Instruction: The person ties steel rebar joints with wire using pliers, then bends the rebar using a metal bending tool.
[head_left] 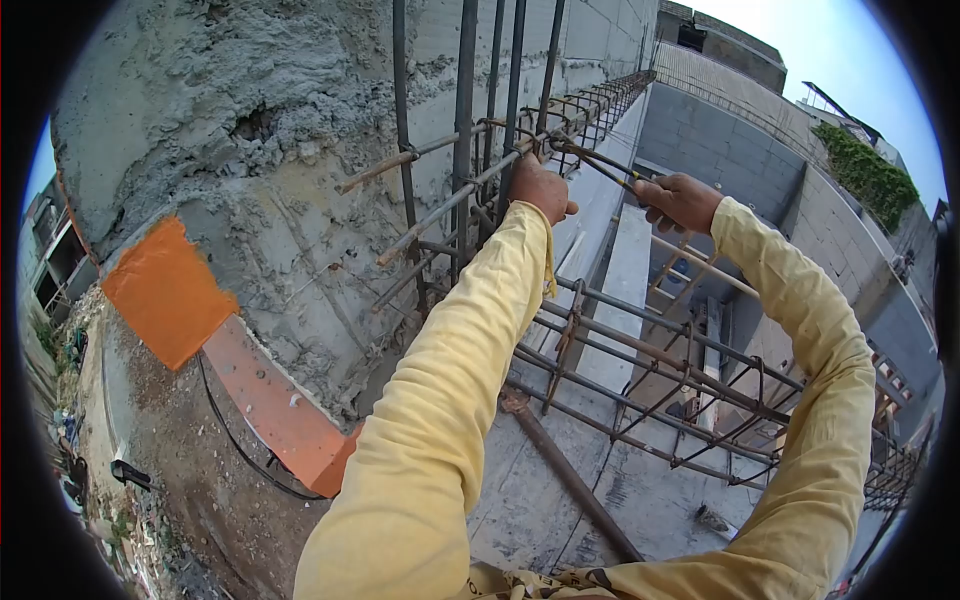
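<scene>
Upright steel bars (464,120) cross horizontal bars (430,222) beside a rough concrete wall. At this crossing is my left hand (540,190), its fingers bent against the bars; what they hold, if anything, is hidden. To the right, my right hand (678,203) is closed around the handles of a dark pincer-like tool (600,163). The tool's head reaches left to the bars, close to my left fingertips. Both arms wear yellow sleeves.
A rebar cage (660,350) runs below my arms toward the right. A rusty pipe (570,475) slants across the grey boards underneath. Orange panels (170,292) edge the concrete wall (290,200) at left, above a drop to dirt ground.
</scene>
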